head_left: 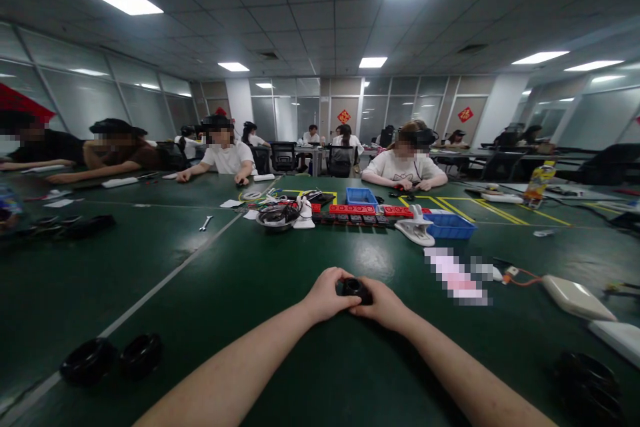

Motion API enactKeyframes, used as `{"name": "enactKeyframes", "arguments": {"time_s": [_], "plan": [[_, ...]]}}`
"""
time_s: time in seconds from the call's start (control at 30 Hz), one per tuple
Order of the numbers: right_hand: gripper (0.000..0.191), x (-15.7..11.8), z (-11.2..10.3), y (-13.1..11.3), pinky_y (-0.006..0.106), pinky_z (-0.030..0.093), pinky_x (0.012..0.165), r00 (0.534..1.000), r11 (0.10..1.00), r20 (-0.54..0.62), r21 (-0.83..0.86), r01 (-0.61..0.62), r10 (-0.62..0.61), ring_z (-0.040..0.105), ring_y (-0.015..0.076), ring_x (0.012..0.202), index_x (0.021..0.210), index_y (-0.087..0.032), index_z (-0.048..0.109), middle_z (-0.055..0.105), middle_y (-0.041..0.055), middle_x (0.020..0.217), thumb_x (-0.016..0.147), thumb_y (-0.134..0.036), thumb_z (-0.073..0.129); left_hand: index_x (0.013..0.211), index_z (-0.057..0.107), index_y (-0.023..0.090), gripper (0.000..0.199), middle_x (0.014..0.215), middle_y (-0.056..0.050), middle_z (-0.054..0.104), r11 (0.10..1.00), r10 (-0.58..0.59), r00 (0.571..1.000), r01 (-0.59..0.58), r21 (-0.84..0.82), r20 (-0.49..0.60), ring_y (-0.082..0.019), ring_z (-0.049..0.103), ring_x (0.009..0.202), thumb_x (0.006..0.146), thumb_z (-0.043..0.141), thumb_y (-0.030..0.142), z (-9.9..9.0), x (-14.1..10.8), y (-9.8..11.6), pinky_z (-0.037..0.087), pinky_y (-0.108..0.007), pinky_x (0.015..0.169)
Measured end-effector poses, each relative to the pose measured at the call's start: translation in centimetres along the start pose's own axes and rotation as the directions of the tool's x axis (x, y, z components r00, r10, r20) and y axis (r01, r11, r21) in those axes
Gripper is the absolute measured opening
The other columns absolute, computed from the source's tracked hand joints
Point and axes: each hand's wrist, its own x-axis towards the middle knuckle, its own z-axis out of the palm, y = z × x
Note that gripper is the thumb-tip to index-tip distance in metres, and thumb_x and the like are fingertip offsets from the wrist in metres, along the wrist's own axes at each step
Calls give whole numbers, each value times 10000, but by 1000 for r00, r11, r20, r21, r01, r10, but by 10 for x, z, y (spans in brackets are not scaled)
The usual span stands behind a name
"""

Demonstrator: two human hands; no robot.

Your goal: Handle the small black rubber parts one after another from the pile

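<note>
A small black ring-shaped part with a round opening on top is held between my two hands over the green table. My left hand wraps its left side, thumb across the front. On the right side, my right hand closes round it, and the thumbs come close together at the front. The lower part of the piece is hidden by the fingers. Two larger black rings lie at the lower left, and more black rings sit at the lower right edge.
Across the middle lie a red strip, a black bowl with cables, a white clamp stand and blue bins. A wrench lies left; a white box lies right. Several people sit beyond.
</note>
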Motion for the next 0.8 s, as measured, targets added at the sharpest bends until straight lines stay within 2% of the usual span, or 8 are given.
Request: {"name": "enactKeyframes", "arguments": {"time_s": [0.13, 0.3, 0.8], "plan": [[308, 1, -10, 8, 240, 382, 623, 980, 977, 129, 170, 132, -155, 533, 159, 729, 897, -170, 578, 592, 6, 816, 612, -267, 643, 868, 561, 176, 350, 856, -19, 527, 998, 25, 994, -19, -59, 110, -159, 496, 772, 582, 682, 336, -7, 1, 0, 393, -249, 655], [262, 1, -12, 10, 242, 365, 629, 967, 973, 139, 117, 198, -214, 510, 159, 713, 829, -167, 606, 574, -5, 754, 599, -282, 663, 893, 563, 175, 382, 855, -15, 526, 994, 60, 976, -38, -106, 211, -155, 498, 768, 579, 687, 352, -10, 3, -2, 391, -243, 652], [281, 3, -11, 10, 234, 355, 611, 974, 982, 153, 108, 155, -170, 496, 149, 690, 847, -163, 615, 571, 0, 757, 591, -263, 672, 900, 560, 176, 379, 848, -15, 525, 995, 46, 976, -26, -91, 214, -154, 493, 765, 588, 678, 355, -9, 2, -1, 390, -241, 644]]}}
